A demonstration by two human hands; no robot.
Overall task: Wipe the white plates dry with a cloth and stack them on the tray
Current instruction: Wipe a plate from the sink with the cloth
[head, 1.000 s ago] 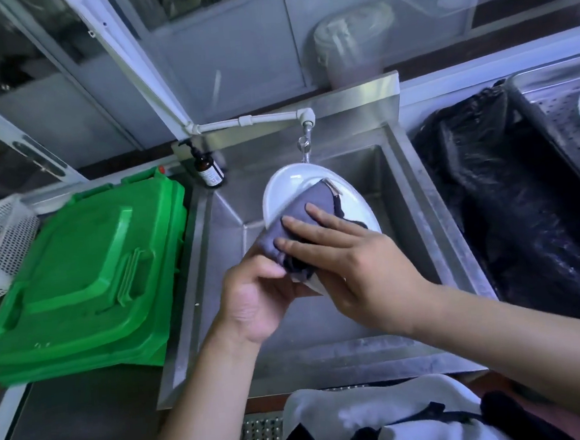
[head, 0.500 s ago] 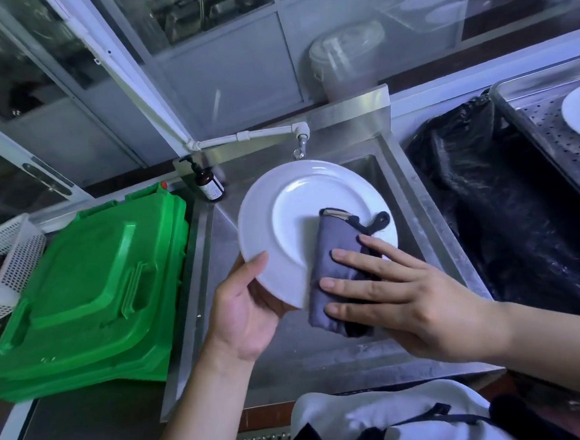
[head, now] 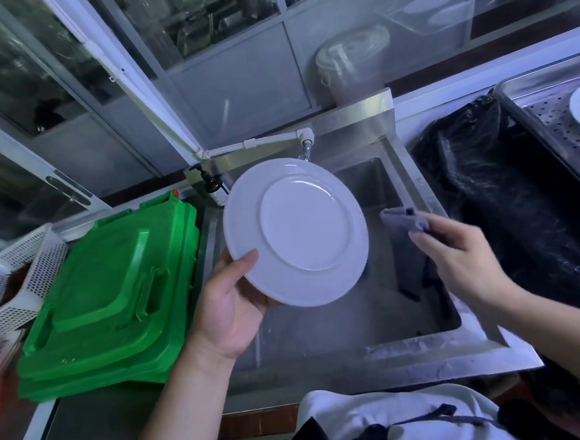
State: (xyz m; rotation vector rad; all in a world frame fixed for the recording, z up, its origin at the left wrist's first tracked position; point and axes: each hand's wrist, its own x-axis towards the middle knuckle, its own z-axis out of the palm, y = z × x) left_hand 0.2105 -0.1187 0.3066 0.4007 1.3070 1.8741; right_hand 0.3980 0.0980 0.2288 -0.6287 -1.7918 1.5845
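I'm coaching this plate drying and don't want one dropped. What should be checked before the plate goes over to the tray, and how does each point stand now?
1. Left hand grips the plate at its lower rim, thumb on top: ok.
2. Cloth off the plate, held in the right hand: ok.
3. Plate fully dry: cannot tell; no drops show on the side facing the camera, and the other side is hidden.
4. Room on the tray: ok; one plate lies there, with bare metal beside it.
5. Way to the tray: not ok; the right arm and cloth are between, and the black bag lies under the route.
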